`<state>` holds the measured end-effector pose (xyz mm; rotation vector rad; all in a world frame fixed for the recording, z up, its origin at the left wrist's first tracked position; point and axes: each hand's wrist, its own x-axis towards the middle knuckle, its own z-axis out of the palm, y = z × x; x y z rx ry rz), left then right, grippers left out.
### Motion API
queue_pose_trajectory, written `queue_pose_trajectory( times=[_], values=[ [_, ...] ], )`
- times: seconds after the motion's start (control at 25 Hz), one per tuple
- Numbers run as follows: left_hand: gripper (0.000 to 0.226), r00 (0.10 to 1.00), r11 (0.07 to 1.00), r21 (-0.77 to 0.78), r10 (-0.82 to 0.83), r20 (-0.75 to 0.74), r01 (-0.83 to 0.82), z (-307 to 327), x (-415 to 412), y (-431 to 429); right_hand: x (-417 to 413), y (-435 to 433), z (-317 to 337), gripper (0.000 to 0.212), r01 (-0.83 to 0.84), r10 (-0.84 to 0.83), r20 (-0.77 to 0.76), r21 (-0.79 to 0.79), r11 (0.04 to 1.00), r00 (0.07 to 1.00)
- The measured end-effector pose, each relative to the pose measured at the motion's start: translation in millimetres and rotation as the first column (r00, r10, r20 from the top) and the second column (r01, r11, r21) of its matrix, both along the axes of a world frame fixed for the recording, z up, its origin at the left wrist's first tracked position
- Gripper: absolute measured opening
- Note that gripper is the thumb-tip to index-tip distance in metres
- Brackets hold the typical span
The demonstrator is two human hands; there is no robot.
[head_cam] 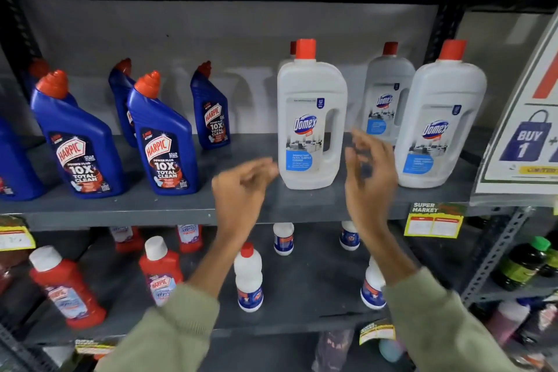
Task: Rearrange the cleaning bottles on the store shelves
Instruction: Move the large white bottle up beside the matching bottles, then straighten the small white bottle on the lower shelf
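blue bottles (164,142): "HARPIC", "POWER PLUS", "10X TOTAL CLEAN"
white bottles (311,127): "Domex", "DISINFECTANT MULTI-SURFACE CLEANER"; rest of the print too small
red bottle, lower shelf (161,276): "HARPIC"
shelf-edge price tag (433,220): "SUPER MARKET", price fields blurred
hanging sign, right (527,130): "BUY 1 +", remainder cut off

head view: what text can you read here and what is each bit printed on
"HARPIC POWER PLUS 10X TOTAL CLEAN": blue Harpic bottles on the upper shelf
"Domex": white Domex bottles, same shelf; small print under the logo too blurred to read
"HARPIC": red Harpic bottle, lower shelf; rest blurred
"SUPER MARKET": yellow price tag on the shelf edge; prices unreadable
"BUY 1": promo poster, far right
Other tags: too blurred
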<state>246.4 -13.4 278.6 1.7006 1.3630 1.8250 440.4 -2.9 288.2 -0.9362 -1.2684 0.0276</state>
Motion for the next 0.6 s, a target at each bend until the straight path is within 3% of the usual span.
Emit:
queue_pose_trajectory(
  times=[0.08,0.12,0.2,0.32,0.36,0.48,0.6],
  values=[
    [0.008,0.997,0.998,-0.068,-0.005,0.075,0.010,-54.1,-10.5,-28.1,-10.7,-28.4,-45.1,0.014,-0.066,0.053,0.115,0.109,0.992,0.992],
    [0.013,0.990,0.988,-0.154,-0.006,0.144,0.028,-81.9,-17.1,-34.2,-17.8,-36.9,-69.7,0.014,-0.155,0.142,0.183,0.058,0.986,0.973],
    [0.017,0.980,0.951,-0.310,0.062,0.191,0.000,-134.6,-32.7,-35.1,-33.3,-42.6,-120.7,0.015,-0.291,0.332,0.219,-0.197,0.936,0.918],
    [0.013,0.991,0.913,-0.395,0.131,0.038,-0.106,-187.4,-54.1,-22.3,-60.8,-24.2,-181.4,0.021,-0.316,0.419,0.051,-0.575,0.755,0.907],
    [0.027,0.991,0.887,-0.446,0.136,0.003,-0.120,-198.8,-57.2,-17.0,-69.6,-12.0,-200.2,0.031,-0.309,0.419,0.001,-0.673,0.672,0.908],
    [0.100,0.994,0.778,-0.620,0.064,-0.086,-0.103,-225.1,-60.0,0.7,-97.3,13.2,-226.2,0.074,-0.253,0.489,-0.036,-0.887,0.387,0.872],
    [0.114,0.998,0.713,-0.701,-0.020,-0.059,-0.027,-233.9,-57.9,12.1,-119.5,27.6,-235.2,0.082,-0.239,0.529,-0.056,-0.929,0.283,0.847]
  ],
)
